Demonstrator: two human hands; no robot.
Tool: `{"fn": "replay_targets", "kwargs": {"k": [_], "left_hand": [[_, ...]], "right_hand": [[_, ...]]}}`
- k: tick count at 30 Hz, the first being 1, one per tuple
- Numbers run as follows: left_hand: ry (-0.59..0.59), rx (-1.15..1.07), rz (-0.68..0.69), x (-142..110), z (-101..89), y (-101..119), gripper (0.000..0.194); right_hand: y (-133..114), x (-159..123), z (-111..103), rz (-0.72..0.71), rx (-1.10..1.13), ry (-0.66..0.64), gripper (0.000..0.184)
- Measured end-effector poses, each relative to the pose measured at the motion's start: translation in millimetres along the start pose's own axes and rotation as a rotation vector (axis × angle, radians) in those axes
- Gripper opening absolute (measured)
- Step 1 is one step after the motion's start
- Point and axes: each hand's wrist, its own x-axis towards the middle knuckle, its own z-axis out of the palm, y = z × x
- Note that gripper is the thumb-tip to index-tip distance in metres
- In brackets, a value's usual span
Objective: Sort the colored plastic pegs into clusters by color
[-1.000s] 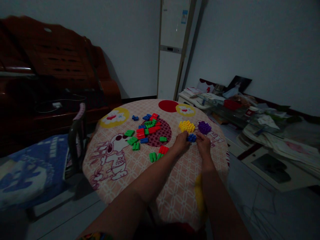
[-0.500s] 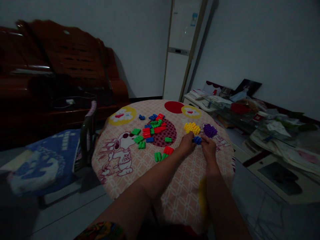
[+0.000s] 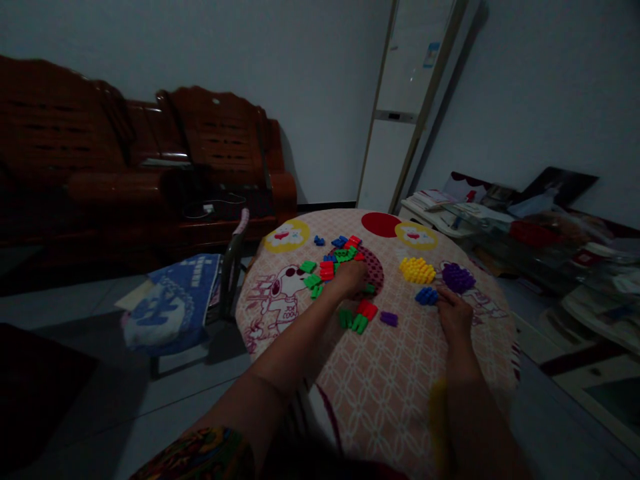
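My right hand (image 3: 456, 317) has its thumb and fingers closed at the right end of a small cluster of blue toy building blocks (image 3: 427, 296). Close beside it are a joined yellow block cluster (image 3: 417, 271) and a joined purple block cluster (image 3: 459, 277). My left hand (image 3: 351, 277) reaches over the loose blocks in the middle of the table; its fingertips are hidden behind the hand. Around it lie green blocks (image 3: 345, 255), a red block (image 3: 327, 270) and blue blocks (image 3: 339, 241). Nearer me are another red block (image 3: 367, 309), green blocks (image 3: 359, 324) and one purple block (image 3: 389, 319).
A patterned cloth covers the round table (image 3: 385, 373). To the left stands a chair (image 3: 233, 267) with a blue cloth (image 3: 175, 300), with a wooden sofa (image 3: 215, 147) behind. At right, a cluttered glass-topped cabinet (image 3: 530, 247) stands near the table.
My left hand has left the blue cluster and moved left to the loose blocks. The right hand stays at the blue cluster. A single purple block has come into sight. The view has turned left.
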Motion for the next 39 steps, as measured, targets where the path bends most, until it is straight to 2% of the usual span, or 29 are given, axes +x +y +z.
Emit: {"fn": "replay_targets", "kwargs": {"k": [3, 5, 8, 10, 13, 16, 20, 22, 24, 27, 32, 35, 39], "left_hand": [[-0.092, 0.151, -0.027, -16.9, -6.7, -29.4, 0.030], [-0.096, 0.204, -0.018, -25.0, -3.9, -42.5, 0.030], [-0.055, 0.199, -0.011, -27.9, 2.6, -51.1, 0.030], [-0.021, 0.140, -0.016, -23.8, 3.7, -49.0, 0.027], [0.054, -0.033, 0.033, -12.3, 0.4, -32.8, 0.023], [0.096, -0.260, 0.160, 1.9, -0.5, -3.6, 0.023], [0.118, -0.507, 0.244, 20.0, 15.3, 39.4, 0.028], [0.098, -0.514, 0.248, 26.6, 28.2, 55.2, 0.027], [0.054, -0.428, 0.243, 30.2, 39.9, 65.5, 0.024], [0.018, -0.221, 0.229, 30.1, 49.3, 73.4, 0.022], [0.039, 0.004, 0.237, 29.4, 48.0, 80.3, 0.031], [0.022, -0.012, 0.247, 34.5, 48.1, 80.1, 0.036], [0.032, -0.183, 0.229, 42.1, 49.2, 76.6, 0.037]], "right_hand": [[-1.0, -0.7, 0.2, 0.007, 0.003, -0.008, 0.040], [-0.9, -1.0, 0.0, 0.004, -0.001, -0.014, 0.040], [-0.7, -1.2, -0.1, 0.011, -0.010, -0.009, 0.040], [-0.9, -1.2, 0.3, 0.005, -0.013, -0.005, 0.039], [-2.0, -1.2, 1.3, -0.023, -0.011, -0.012, 0.038], [-5.6, -2.5, 2.1, -0.027, 0.000, -0.012, 0.038], [-14.6, -5.8, 3.2, -0.029, -0.008, 0.001, 0.038], [-18.5, -6.8, 3.8, -0.036, -0.014, 0.012, 0.036], [-21.1, -7.2, 4.3, -0.042, -0.014, 0.015, 0.034], [-23.2, -7.4, 4.2, -0.047, -0.004, -0.006, 0.033], [-25.1, -8.7, 3.7, -0.049, 0.008, -0.029, 0.035], [-23.7, -8.9, 3.9, -0.049, 0.008, -0.029, 0.036], [-19.8, -8.0, 4.7, -0.078, -0.021, -0.021, 0.037]]}}
